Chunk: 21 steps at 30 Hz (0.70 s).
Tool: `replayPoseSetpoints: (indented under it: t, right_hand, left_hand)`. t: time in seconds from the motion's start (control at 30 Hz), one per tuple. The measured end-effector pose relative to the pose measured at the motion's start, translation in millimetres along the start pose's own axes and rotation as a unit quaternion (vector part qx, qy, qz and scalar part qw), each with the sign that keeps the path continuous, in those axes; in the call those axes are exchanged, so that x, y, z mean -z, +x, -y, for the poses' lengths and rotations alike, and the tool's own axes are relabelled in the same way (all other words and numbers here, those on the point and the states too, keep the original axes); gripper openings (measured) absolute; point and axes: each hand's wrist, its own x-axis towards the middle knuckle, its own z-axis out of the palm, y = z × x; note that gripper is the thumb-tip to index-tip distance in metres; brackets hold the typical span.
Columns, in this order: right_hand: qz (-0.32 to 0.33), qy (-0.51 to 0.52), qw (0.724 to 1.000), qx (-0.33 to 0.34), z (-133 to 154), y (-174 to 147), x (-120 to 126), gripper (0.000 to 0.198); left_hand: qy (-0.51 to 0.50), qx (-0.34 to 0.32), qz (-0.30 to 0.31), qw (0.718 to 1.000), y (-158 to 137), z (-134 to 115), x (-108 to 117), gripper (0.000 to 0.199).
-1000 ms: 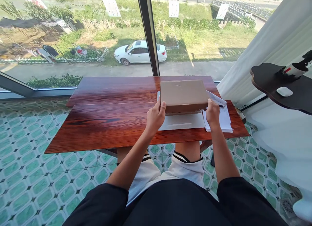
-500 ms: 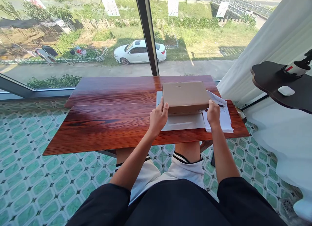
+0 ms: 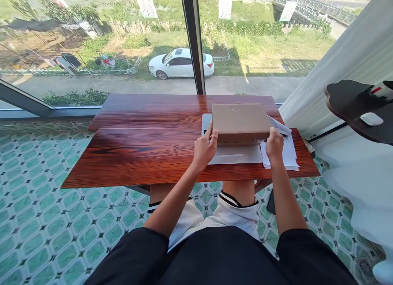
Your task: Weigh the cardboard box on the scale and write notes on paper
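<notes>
A brown cardboard box [image 3: 240,120] rests on the right part of a red-brown wooden table [image 3: 147,150]. My left hand [image 3: 205,148] grips its near left corner, thumb on top. My right hand [image 3: 274,145] grips its near right corner. Under the box lies a flat white sheet or envelope [image 3: 236,154]. A stack of printed white papers [image 3: 287,150] sticks out to the right of the box, partly hidden by it and by my right hand.
A big window with a dark post [image 3: 193,39] stands behind the table. A white curtain [image 3: 346,64] hangs at the right. A dark side shelf [image 3: 353,107] holds a white mouse [image 3: 371,119] and a can. Green tiled floor lies below.
The box has been lowered slightly, closer to the table and the white sheet, with both hands staying on its near corners. The view shifted a little to the left.
</notes>
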Motion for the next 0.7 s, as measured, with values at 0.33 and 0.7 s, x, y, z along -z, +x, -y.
replayPoseSetpoints:
  t: [0.33, 0.7]
  right_hand:
    - [-0.171, -0.055, 0.946, 0.268, 22.4, -46.7, 20.8, 0.039]
    - [0.195, -0.023, 0.853, 0.484, 71.4, -143.6, -60.7, 0.015]
  left_hand:
    - [-0.233, -0.085, -0.085, 0.965, -21.1, 57.0, 19.6, 0.058]
    - [-0.24, -0.257, -0.05, 0.935, -64.5, 24.4, 75.9, 0.041]
